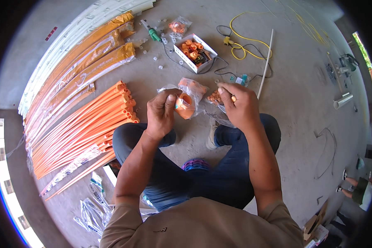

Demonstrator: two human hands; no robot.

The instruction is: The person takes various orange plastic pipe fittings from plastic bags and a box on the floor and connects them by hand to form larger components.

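My left hand point(161, 111) is closed, its thumb and fingers against a wide-mouthed orange pipe fitting point(186, 108). Clear plastic shows around that fitting. Level with it on the right, my right hand point(242, 105) pinches a small orange round piece point(234, 98). Just left of the right fingers lies a clear bag of small orange-brown pieces point(214, 98), partly covered by the hand. Between both hands, a little farther off, rests another clear bag with larger orange fittings point(193, 87).
Orange pipes point(82, 128) lie bundled at left, with wrapped pipe packs point(91, 62) beyond. Ahead are a white box of fittings point(194, 53), a green corded tool point(153, 34), a yellow cable point(252, 20) and a white pipe point(266, 62). A person point(357, 188) is at the right edge.
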